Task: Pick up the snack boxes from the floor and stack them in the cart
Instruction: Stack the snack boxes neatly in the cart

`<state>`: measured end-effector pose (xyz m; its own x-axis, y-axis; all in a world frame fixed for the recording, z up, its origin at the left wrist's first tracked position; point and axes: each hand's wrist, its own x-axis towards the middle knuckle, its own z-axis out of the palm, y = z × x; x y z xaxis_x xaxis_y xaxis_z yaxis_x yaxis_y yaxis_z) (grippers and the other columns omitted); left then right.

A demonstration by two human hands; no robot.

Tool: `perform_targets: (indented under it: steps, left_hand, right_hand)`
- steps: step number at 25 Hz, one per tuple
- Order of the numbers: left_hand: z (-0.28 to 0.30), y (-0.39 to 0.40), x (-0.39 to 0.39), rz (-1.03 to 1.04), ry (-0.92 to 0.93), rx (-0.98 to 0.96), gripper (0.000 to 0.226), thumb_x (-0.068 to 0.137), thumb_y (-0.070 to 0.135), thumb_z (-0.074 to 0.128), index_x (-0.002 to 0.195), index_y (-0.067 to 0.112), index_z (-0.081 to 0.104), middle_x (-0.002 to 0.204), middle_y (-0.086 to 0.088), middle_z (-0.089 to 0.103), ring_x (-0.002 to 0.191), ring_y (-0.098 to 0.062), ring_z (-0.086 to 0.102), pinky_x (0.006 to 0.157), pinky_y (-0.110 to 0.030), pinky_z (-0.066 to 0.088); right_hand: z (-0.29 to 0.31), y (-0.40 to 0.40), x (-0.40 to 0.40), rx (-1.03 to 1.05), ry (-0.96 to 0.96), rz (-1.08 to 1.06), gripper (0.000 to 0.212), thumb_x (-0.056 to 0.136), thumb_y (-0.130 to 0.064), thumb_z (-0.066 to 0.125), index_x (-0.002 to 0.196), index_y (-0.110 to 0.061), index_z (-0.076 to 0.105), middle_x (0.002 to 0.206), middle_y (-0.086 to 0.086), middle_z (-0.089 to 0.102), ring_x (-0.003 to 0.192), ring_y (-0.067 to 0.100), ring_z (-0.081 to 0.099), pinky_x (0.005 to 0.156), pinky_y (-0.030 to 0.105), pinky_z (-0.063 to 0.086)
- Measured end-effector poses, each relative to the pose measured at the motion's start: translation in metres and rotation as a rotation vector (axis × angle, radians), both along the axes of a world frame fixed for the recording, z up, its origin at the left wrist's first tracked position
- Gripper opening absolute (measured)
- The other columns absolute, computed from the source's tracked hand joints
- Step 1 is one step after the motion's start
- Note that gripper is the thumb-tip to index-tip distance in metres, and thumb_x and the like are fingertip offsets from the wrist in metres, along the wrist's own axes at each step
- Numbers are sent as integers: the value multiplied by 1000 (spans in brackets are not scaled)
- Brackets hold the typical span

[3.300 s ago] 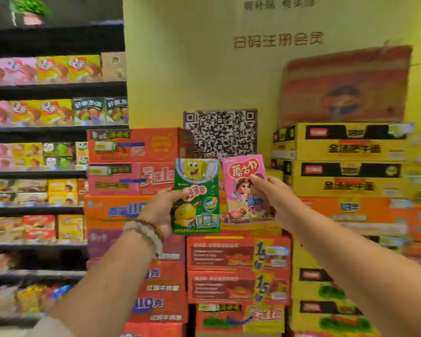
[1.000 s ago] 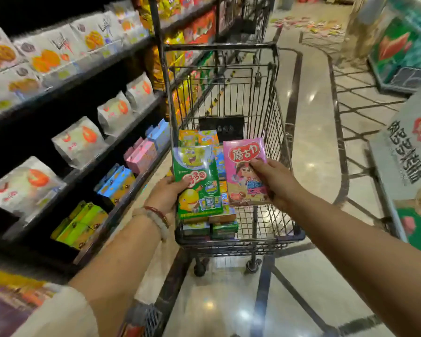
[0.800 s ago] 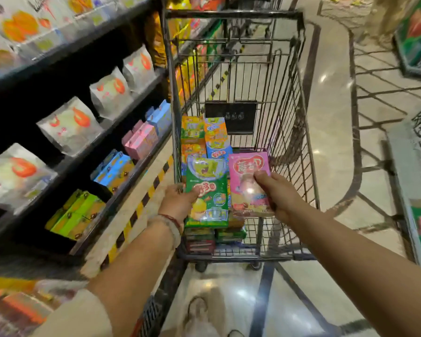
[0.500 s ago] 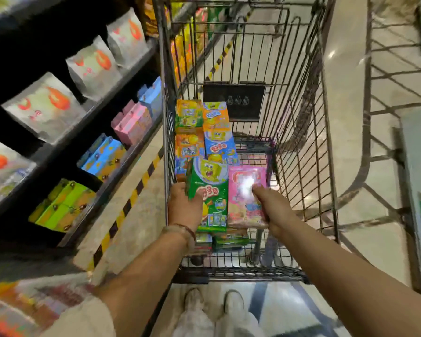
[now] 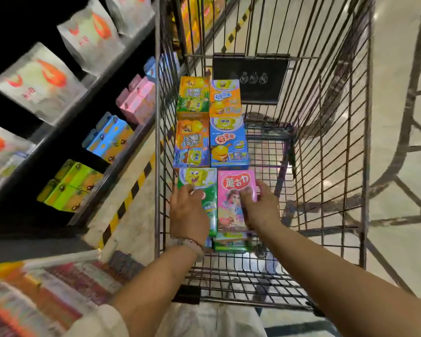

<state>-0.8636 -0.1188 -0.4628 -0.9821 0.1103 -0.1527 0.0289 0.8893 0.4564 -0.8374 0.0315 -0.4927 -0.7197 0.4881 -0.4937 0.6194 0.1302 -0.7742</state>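
- Head view, mid-frame: the left hand [image 5: 188, 212] gripped the green box [image 5: 204, 188] and the right hand [image 5: 261, 207] gripped the pink box [image 5: 233, 198] — side by side atop other boxes inside the cart [image 5: 326, 142].
- Above them lay four boxes [image 5: 210, 122].

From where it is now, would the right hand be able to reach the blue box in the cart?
Probably yes: the blue box lies face up just beyond the right hand, nothing covering it, though that hand holds the pink box.

snack boxes [image 5: 212, 152] in cart [image 5: 345, 166], shelf [image 5: 122, 147] left
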Motion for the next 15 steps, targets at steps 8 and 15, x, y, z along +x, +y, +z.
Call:
perform_targets:
  steps: [8, 15]
  left_hand:
    - [-1, 0, 3, -13, -117, -74, 54, 96, 26, 40, 146, 14, 26, 155, -4, 20, 144, -22, 10, 117, -31, 5]
    - [3, -2, 1, 0, -153, 18, 52, 94, 26, 44, 143, 14, 30, 154, -5, 19, 143, -21, 8, 117, -31, 8]
  right_hand:
    - [6, -9, 0, 89, 57, 210, 46, 78, -36, 45, 122, -28, 53, 113, 0, 62, 106, 23, 57, 90, 41, 49]
    - [21, -9, 16, 66, 106, 291, 46, 80, -34, 51, 126, -29, 48, 116, -6, 62, 102, 15, 59, 83, 28, 45]
